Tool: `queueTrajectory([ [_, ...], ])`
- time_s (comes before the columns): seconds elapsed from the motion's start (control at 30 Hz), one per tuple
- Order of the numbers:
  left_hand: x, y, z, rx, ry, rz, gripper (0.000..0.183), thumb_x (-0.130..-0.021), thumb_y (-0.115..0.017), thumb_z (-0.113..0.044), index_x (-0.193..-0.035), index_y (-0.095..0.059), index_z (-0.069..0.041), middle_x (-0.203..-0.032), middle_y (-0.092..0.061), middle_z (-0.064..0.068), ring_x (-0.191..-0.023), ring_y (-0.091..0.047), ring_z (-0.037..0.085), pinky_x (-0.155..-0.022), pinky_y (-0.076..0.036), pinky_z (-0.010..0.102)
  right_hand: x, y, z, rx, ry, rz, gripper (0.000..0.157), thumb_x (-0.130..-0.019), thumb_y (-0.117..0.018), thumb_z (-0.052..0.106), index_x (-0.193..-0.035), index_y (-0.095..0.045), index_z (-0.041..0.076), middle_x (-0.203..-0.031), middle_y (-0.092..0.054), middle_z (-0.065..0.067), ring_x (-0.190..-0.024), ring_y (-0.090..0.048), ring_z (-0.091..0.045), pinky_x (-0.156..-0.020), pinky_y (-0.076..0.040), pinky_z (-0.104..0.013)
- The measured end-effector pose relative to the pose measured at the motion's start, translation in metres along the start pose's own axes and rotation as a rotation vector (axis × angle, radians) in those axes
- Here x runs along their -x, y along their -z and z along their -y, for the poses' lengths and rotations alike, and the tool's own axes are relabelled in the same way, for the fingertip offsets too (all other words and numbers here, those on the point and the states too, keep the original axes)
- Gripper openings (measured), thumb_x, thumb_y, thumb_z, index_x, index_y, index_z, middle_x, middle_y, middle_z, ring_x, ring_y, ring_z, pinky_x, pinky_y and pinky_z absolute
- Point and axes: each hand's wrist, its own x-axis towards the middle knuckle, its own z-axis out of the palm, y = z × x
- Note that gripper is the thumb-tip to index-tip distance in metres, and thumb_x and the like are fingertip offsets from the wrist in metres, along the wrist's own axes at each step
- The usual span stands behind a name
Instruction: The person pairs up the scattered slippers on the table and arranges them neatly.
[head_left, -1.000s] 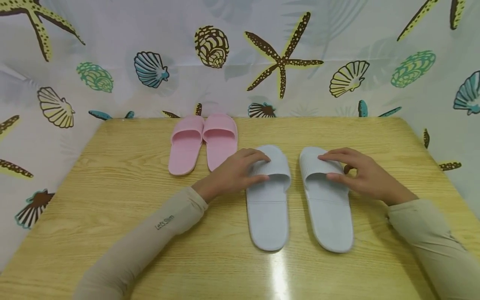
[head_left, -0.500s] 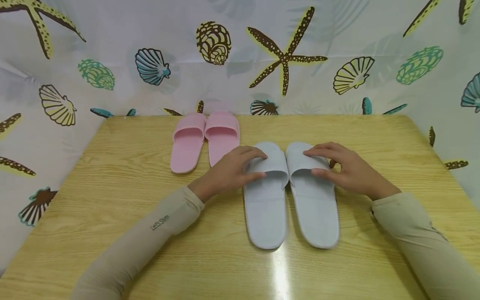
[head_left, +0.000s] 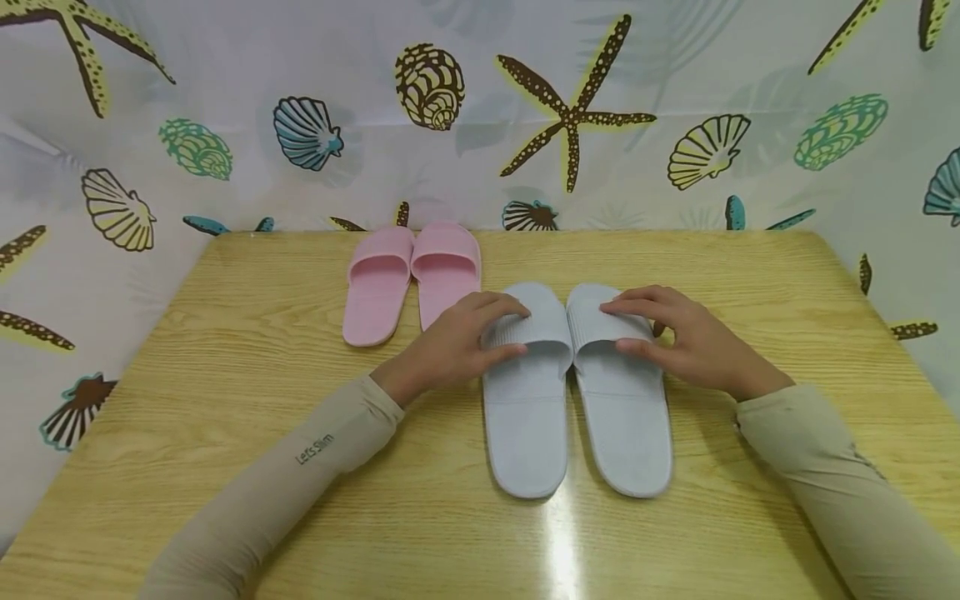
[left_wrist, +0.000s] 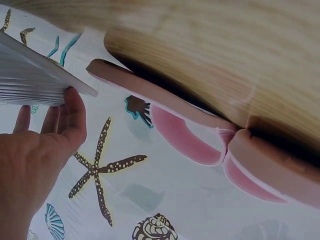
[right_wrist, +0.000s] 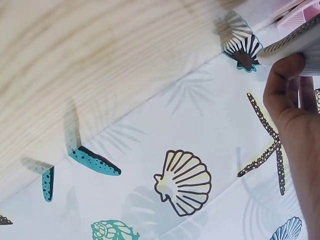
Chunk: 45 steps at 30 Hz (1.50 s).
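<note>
Two white slippers lie side by side, soles down, with their straps touching at the inner edges. My left hand (head_left: 453, 342) grips the left white slipper (head_left: 527, 442) over the outer side of its ribbed strap, the thumb at the strap's opening. On the other side, my right hand (head_left: 693, 342) grips the right white slipper (head_left: 628, 442) in the same way, index finger on top and thumb by the opening. Seen from the left wrist, the fingers (left_wrist: 72, 112) bend up against the slipper's side edge. The right wrist view shows only a corner of the white slipper (right_wrist: 295, 45).
Behind and left of the left hand stands a pair of pink slippers, the left one (head_left: 367, 317) whole in view and the right one (head_left: 446, 292) partly covered by that hand. The wooden table (head_left: 225, 375) ends at a seashell-printed cloth (head_left: 480, 167).
My right hand has slid the right white slipper leftward until it meets the left one, closing the gap. Both white slippers then shifted slightly left. The pink pair has stayed put.
</note>
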Motion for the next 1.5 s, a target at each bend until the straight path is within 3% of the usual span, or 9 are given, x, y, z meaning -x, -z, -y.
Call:
queueTrajectory([
  [0.53,0.0,-0.001,0.001,0.011,0.001,-0.006,0.041,-0.092,-0.072,-0.035,-0.127,-0.061,-0.018,-0.134,-0.059,0.006,-0.131,-0.052,0.022,-0.114,-0.041,0.04,0.0,-0.001,0.0,0.021,0.033,-0.015,0.051,-0.089,-0.076,0.022,-0.137,-0.06,0.029,-0.134,-0.058,-0.001,-0.116,-0.055,-0.015,-0.081,-0.052,-0.035],
  [0.73,-0.003,-0.002,0.002,0.009,0.001,-0.003,0.041,-0.092,-0.072,-0.036,-0.127,-0.061,-0.018,-0.135,-0.059,0.005,-0.131,-0.052,0.022,-0.113,-0.041,0.039,0.0,0.0,0.0,0.008,0.036,-0.018,0.05,-0.089,-0.076,0.023,-0.137,-0.06,0.029,-0.135,-0.057,-0.002,-0.123,-0.054,-0.022,-0.09,-0.05,-0.043],
  [1.0,-0.016,0.004,0.008,0.006,-0.008,-0.007,0.043,-0.09,-0.074,-0.036,-0.127,-0.061,-0.017,-0.134,-0.06,0.006,-0.129,-0.053,0.022,-0.112,-0.042,0.039,-0.008,0.001,-0.001,-0.007,0.046,-0.065,0.048,-0.09,-0.075,0.021,-0.136,-0.062,0.022,-0.139,-0.056,-0.011,-0.13,-0.05,-0.034,-0.104,-0.041,-0.056],
  [1.37,-0.035,0.013,0.026,0.056,0.032,0.043,0.044,-0.089,-0.076,-0.034,-0.127,-0.061,-0.017,-0.134,-0.06,0.007,-0.122,-0.056,0.021,-0.103,-0.047,0.039,-0.027,-0.002,-0.011,-0.003,0.039,-0.085,0.046,-0.093,-0.072,0.024,-0.137,-0.061,0.021,-0.142,-0.053,-0.011,-0.134,-0.045,-0.034,-0.108,-0.037,-0.056],
  [1.5,-0.04,0.012,0.03,0.046,0.043,0.055,0.044,-0.091,-0.073,-0.035,-0.129,-0.059,-0.018,-0.137,-0.058,0.007,-0.128,-0.053,0.021,-0.109,-0.044,0.039,-0.033,-0.002,-0.018,0.004,0.042,-0.08,0.045,-0.093,-0.071,0.025,-0.137,-0.061,0.02,-0.141,-0.053,-0.013,-0.133,-0.045,-0.036,-0.108,-0.036,-0.058],
])
